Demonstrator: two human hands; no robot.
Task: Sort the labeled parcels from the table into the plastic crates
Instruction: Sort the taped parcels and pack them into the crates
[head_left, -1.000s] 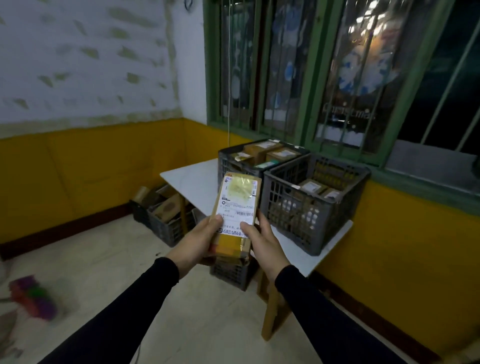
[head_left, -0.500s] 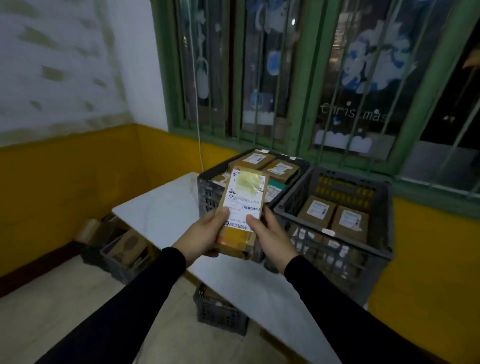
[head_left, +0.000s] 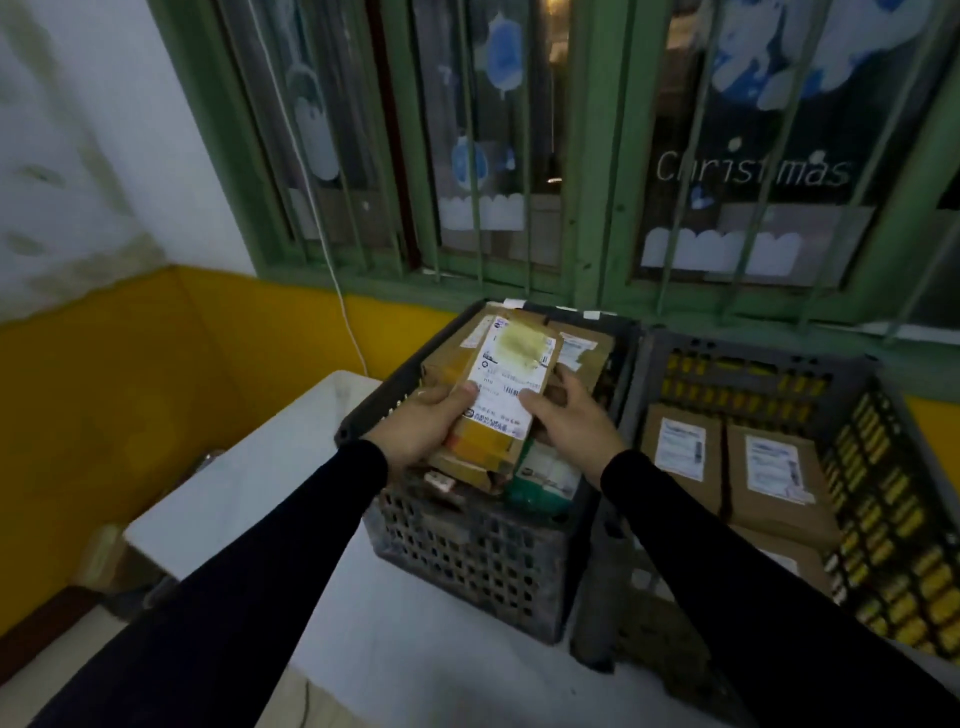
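Cardboard parcel (head_left: 511, 379) betw. both grips, prob.

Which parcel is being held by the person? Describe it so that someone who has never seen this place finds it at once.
Under the green barred window, two dark plastic crates stand side by side on the white table. Over the left crate, which is heaped with parcels, the left hand and right hand grip one narrow brown parcel. Unlike its neighbours, it is lifted and tilted, its white label smeared yellow on top.
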